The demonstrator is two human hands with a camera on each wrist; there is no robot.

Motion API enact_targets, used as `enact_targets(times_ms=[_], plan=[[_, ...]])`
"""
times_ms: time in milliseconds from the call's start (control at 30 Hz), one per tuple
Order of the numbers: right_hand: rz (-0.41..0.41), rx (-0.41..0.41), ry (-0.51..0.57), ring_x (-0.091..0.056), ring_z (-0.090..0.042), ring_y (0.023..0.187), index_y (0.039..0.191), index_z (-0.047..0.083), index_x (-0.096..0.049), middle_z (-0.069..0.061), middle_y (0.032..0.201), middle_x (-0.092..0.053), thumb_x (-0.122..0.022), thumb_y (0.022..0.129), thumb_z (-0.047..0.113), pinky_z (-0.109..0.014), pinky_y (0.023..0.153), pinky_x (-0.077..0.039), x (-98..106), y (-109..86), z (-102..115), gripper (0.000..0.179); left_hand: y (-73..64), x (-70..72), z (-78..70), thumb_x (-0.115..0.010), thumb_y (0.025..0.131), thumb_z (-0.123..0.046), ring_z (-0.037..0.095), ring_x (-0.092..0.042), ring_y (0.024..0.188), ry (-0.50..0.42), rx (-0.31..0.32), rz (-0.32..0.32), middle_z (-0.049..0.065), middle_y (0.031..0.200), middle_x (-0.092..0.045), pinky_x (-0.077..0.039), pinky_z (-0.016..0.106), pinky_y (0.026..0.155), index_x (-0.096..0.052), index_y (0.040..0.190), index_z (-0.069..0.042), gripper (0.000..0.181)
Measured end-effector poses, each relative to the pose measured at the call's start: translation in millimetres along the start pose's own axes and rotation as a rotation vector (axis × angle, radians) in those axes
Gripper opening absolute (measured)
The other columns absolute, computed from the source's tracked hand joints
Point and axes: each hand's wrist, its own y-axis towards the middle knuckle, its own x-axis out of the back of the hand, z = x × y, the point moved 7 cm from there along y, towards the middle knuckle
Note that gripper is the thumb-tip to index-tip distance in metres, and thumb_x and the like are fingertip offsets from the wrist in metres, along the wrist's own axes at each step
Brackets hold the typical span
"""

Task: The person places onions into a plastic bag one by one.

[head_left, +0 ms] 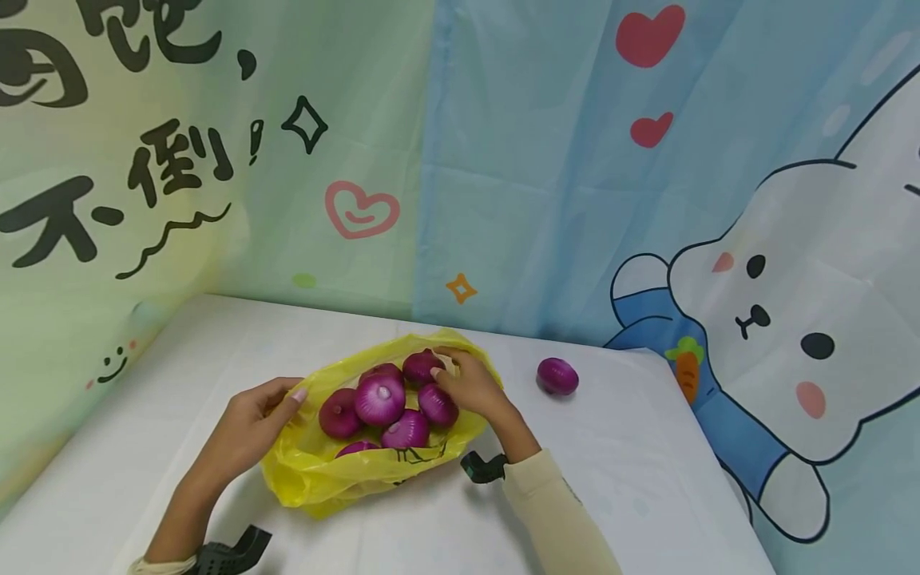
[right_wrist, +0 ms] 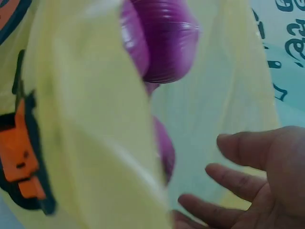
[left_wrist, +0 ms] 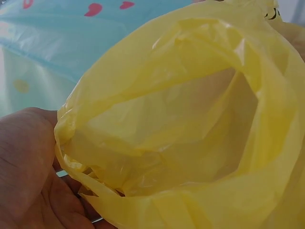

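A yellow plastic bag [head_left: 309, 479] lies on the table with its mouth spread, and several purple-red onions [head_left: 379, 399] sit inside it. My left hand [head_left: 251, 423] pinches the bag's left rim between thumb and fingers; the left wrist view shows the thin plastic [left_wrist: 157, 114] gathered at that hand [left_wrist: 28, 167]. On the other side my right hand [head_left: 470, 385] reaches into the bag's opening, beside the upper right onion [head_left: 422, 366]. In the right wrist view its fingers [right_wrist: 231, 181] are extended and spread, apart from the onions [right_wrist: 171, 40]. Part of the lower onions is hidden by the bag's front edge.
One loose onion [head_left: 557, 376] lies on the white tabletop [head_left: 618, 463] to the right of the bag. Behind the table hangs a printed cloth backdrop [head_left: 517, 176] with hearts, lettering and a cartoon rabbit. Dark wrist mounts [head_left: 233, 551] are worn on both wrists.
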Motion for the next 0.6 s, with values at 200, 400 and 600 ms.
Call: enact_targets(times_ms=[200,400,600], plan=[[-0.068,0.081,0.077,-0.046,-0.033,0.128,0.136,0.002,-0.054,-0.014,0.136,-0.053,-0.057,0.098,0.018,-0.048,0.105,-0.036,18,-9.9,8,0.041,0.2,-0.2,0.8,-0.054,0.101,-0.033,0.019,-0.061,0.081,-0.009,0.003,-0.002,0.005,0.095,-0.068,-0.052,0.026,0.071,-0.063,0.123,-0.003,0.037],[-0.149,0.132,0.321,-0.051,-0.026,0.125,0.137,0.002,-0.052,-0.014,0.134,-0.055,-0.055,0.101,0.014,-0.037,0.102,-0.041,44,-25.6,12,0.038,0.2,0.2,1.1,-0.052,0.102,-0.033,0.019,-0.062,0.082,-0.016,0.004,0.007,0.006,0.098,-0.068,-0.052,0.026,0.071,-0.063,0.123,-0.004,0.038],[-0.249,0.137,0.415,-0.055,-0.023,0.121,0.140,0.003,-0.050,-0.012,0.133,-0.057,-0.055,0.101,0.018,-0.027,0.098,-0.043,71,-36.4,1,0.042,-1.6,3.6,-0.8,-0.051,0.102,-0.032,0.018,-0.063,0.082,-0.007,-0.018,0.000,0.005,0.097,-0.069,-0.053,0.026,0.072,-0.064,0.123,-0.005,0.037]])
